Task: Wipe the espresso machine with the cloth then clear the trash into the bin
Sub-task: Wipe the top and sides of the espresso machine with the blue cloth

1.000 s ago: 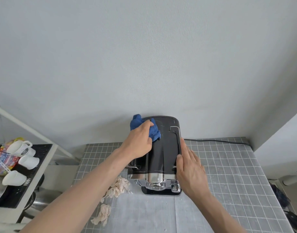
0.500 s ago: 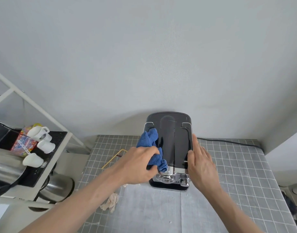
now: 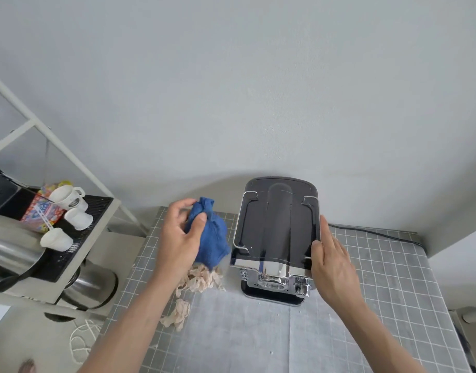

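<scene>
The black and chrome espresso machine (image 3: 277, 232) stands on the grey gridded table (image 3: 379, 278) near the wall. My right hand (image 3: 331, 262) lies flat against the machine's right side, fingers together. My left hand (image 3: 177, 238) holds the bunched blue cloth (image 3: 212, 238) in the air just left of the machine, apart from it. Crumpled beige paper trash (image 3: 201, 278) lies on the table under the cloth, and a second scrap (image 3: 179, 313) lies nearer me. No bin is in view.
A rack (image 3: 70, 254) at the left carries white cups (image 3: 70, 197), a colourful packet (image 3: 47, 208) and steel vessels (image 3: 13, 254). A black cable (image 3: 379, 232) runs behind the machine along the wall. A white wall block (image 3: 460, 254) borders the table's right side.
My left hand has lifted the blue cloth off the machine's top and drawn it to the left, clear of the machine. My right hand stays on the machine's right side.
</scene>
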Tool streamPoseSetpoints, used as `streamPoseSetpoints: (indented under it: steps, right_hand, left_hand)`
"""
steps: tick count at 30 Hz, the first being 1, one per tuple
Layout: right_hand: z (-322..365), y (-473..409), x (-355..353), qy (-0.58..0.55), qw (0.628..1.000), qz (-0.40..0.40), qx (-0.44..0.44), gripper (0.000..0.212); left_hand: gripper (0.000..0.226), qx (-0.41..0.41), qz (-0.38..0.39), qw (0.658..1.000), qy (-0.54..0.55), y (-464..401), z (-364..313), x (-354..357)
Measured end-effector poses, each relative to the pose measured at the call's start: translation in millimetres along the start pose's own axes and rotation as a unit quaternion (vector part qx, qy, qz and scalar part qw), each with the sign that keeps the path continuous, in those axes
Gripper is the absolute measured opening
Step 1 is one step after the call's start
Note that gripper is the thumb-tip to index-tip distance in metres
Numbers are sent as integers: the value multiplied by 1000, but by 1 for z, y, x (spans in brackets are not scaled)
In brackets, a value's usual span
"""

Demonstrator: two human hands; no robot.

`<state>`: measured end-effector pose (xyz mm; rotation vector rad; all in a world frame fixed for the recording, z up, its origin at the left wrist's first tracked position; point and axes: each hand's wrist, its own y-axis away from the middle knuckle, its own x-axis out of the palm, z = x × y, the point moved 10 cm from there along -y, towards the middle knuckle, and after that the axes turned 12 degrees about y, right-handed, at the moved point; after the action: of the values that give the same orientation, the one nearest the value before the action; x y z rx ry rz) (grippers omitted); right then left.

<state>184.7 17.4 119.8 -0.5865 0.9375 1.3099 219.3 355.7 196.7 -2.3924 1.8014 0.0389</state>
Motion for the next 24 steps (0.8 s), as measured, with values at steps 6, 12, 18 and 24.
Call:
streamPoseSetpoints:
  steps: [6,12,18,24]
  right_hand:
    - [3,-2,-2,14,1000,-14,-15,62]
    - [-3,-7,4,16,1000,-11,-14,63]
    - [-2,-5,4,22,1000,-12,-12,64]
    - [-2,-4,4,26,1000,-6,-1,63]
  left_hand:
    - [28,-39,92,989,-105,18,29,10]
    - [31,80,206,960,-169,16,-8,49]
    - [22,147,469,779,-389,6,-11,136]
    - [22,207,595,566,-532,17,-6,162]
